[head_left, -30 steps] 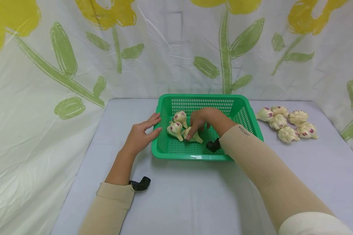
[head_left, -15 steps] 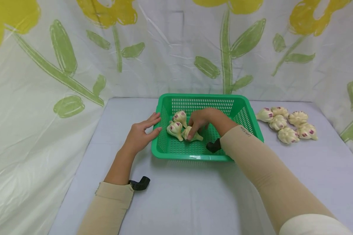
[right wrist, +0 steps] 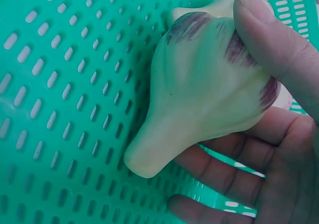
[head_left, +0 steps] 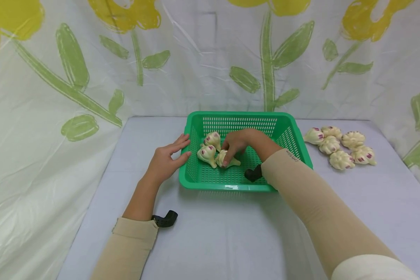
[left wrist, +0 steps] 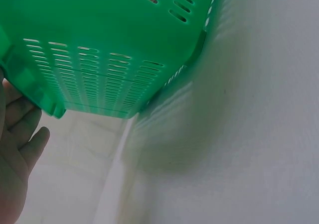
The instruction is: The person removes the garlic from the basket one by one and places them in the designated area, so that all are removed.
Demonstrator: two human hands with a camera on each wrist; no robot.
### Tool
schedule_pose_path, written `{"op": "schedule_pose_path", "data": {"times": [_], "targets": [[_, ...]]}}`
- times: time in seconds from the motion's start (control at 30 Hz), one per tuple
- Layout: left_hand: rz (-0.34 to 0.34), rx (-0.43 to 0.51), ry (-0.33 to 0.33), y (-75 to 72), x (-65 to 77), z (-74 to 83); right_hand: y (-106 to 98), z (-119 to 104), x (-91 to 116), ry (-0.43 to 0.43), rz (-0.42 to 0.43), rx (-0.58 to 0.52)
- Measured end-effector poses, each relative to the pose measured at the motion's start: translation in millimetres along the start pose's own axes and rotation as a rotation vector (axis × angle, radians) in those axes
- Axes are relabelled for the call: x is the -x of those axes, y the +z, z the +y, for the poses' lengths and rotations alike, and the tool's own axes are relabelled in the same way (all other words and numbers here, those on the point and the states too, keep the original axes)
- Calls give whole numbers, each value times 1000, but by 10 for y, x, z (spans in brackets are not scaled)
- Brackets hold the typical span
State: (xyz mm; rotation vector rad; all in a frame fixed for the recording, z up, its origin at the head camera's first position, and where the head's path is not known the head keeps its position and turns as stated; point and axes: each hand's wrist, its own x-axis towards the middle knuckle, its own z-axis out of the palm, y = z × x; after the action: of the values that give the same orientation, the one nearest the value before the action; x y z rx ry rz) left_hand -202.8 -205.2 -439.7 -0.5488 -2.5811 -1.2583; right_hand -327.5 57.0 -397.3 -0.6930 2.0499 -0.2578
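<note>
A green plastic basket (head_left: 203,186) with slotted walls stands on the table. My right hand (head_left: 237,143) reaches inside and grips a garlic bulb (head_left: 233,162), low over the basket floor. The right wrist view shows that bulb (right wrist: 199,84) up close: cream with purple streaks, stem pointing down-left, thumb (right wrist: 271,40) on top and fingers (right wrist: 219,171) beneath. Two further garlic bulbs, one in front (head_left: 207,154) and one behind (head_left: 212,140), lie against it on the left. My left hand (head_left: 163,161), fingers fairly straight, touches the basket's left rim.
Several garlic bulbs (head_left: 342,160) lie clustered on the table to the right of the basket. A white curtain (head_left: 203,77) with painted flowers hangs behind the table. Black wrist-worn devices (head_left: 165,219) stick out from the sleeves.
Both hands and the basket stay nearly in place. The right thumb and fingers shift slightly on the garlic bulb; the view itself drifts a little.
</note>
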Motion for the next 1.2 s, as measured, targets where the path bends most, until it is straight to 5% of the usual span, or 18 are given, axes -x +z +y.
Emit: {"op": "schedule_pose_path", "data": {"times": [0.37,0.67,1.2], "targets": [[0,7,4,1,31,-20,20,17,-22,-57,-22,1],[5,25,4,-2,9,-6,-28,120,33,-66,-22,-151],[3,52,0,-7,13,-22,-62,177,52,-152,19,-260]]}}
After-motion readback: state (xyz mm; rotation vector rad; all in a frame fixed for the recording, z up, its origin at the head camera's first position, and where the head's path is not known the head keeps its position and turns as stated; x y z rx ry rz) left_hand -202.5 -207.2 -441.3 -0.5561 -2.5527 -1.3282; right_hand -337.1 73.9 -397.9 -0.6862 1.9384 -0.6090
